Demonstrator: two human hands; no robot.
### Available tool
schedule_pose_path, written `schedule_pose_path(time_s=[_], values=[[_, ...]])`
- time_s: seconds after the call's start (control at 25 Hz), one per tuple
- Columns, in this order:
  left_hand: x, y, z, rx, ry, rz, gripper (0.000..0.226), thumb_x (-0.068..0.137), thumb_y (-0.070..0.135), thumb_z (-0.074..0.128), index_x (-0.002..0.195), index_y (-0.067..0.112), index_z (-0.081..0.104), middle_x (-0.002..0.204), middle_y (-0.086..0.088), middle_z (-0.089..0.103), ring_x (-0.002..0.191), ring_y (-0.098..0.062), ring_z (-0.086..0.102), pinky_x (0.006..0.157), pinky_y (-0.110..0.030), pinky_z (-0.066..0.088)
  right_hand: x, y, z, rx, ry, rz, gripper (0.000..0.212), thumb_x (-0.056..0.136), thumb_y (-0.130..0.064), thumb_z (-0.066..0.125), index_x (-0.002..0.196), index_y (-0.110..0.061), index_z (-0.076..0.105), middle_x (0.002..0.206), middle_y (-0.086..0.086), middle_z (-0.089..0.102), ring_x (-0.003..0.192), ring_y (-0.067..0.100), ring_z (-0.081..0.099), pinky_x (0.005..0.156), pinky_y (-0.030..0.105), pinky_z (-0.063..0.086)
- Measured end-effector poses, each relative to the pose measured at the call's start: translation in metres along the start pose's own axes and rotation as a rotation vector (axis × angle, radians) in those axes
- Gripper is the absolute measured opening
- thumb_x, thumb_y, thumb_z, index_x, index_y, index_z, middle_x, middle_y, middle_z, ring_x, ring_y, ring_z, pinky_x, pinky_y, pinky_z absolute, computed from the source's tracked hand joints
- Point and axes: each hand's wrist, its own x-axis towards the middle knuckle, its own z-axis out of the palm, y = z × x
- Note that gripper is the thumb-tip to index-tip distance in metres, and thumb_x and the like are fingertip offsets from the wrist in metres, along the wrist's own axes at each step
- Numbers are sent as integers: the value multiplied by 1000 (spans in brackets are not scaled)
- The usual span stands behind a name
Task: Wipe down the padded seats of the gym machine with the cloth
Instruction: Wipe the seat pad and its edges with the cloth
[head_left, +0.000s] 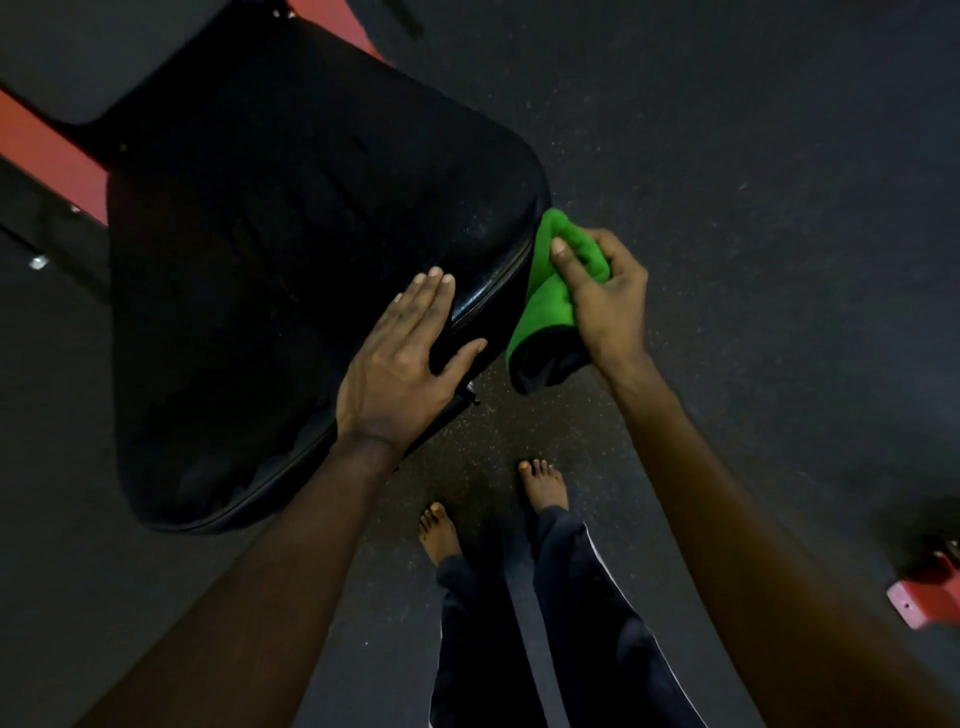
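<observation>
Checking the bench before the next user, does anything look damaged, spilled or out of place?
No tear or spill shows, though the black seat is too dark to judge fully. Fine pale specks sit near its right edge, beside the green cloth that the right hand grips.
</observation>
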Motion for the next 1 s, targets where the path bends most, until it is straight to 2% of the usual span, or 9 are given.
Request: schedule_pose_path(time_s=[0.08, 0.32, 0.4, 0.48, 0.56, 0.64, 0.8, 0.92, 1.0], values=[[0, 0, 1, 23, 16, 9, 66, 98, 39, 66, 149, 3, 46, 155, -14, 46, 146, -23, 41, 117, -43, 39, -7, 2, -2, -33, -15, -30, 7, 94, -18, 71, 101, -16, 71, 93, -1, 71, 84, 9, 68, 72, 28, 57], [-1, -1, 1, 50, 11, 22, 65, 100, 38, 65, 150, 2, 45, 155, -14, 45, 146, -24, 40, 117, -44, 39, 66, -12, -2, -106, 3, 53, 17, 84, -33, 76, 99, -25, 78, 94, -3, 77, 91, 17, 73, 86, 46, 60], [-2, 0, 0, 61, 12, 19, 65, 100, 39, 65, 150, 2, 45, 155, -14, 45, 146, -24, 40, 118, -43, 39, 59, -15, -4, -64, -23, 53, 18, 88, -29, 75, 103, -20, 77, 95, -2, 76, 89, 15, 72, 84, 41, 61], [-2, -1, 2, 63, 17, 21, 65, 100, 39, 64, 150, 3, 45, 155, -14, 45, 146, -23, 40, 118, -43, 39, 28, -16, -6, -49, -48, 31, 14, 93, -21, 72, 106, -15, 74, 97, -2, 73, 87, 9, 69, 76, 28, 58], [-3, -1, 3, 61, 17, 18, 65, 100, 40, 64, 151, 3, 44, 156, -13, 44, 147, -22, 39, 118, -42, 39, -10, -10, -7, -85, -91, 31, 12, 94, -21, 72, 106, -24, 71, 102, -4, 71, 89, 4, 68, 72, 19, 55], [-3, -1, 3, 63, 18, 20, 65, 100, 39, 64, 151, 3, 44, 156, -13, 44, 147, -22, 40, 118, -43, 39, -34, -5, -8, -165, -102, -10, 15, 92, -27, 74, 105, -35, 72, 106, -8, 72, 94, 2, 68, 75, 20, 56], [-2, 0, 1, 94, 16, 25, 65, 101, 39, 62, 150, 1, 44, 156, -15, 44, 147, -23, 39, 118, -43, 39, 15, -26, -3, -188, 30, -10, 14, 91, -29, 75, 104, -32, 73, 91, -19, 70, 80, -12, 64, 70, 12, 52], [-2, 1, 0, 105, -2, 22, 65, 102, 40, 61, 151, 2, 42, 157, -14, 42, 148, -22, 37, 120, -41, 36, 77, -46, 1, -341, -31, 65, 10, 76, -48, 77, 84, -42, 74, 86, -16, 73, 86, 2, 69, 84, 32, 59], [-2, 1, 0, 97, 6, 15, 65, 102, 40, 61, 151, 2, 42, 157, -14, 42, 148, -22, 37, 120, -40, 35, 96, -46, 2, -387, -61, 87, 15, 68, -55, 77, 79, -45, 74, 85, -14, 74, 87, 9, 71, 84, 39, 60]])
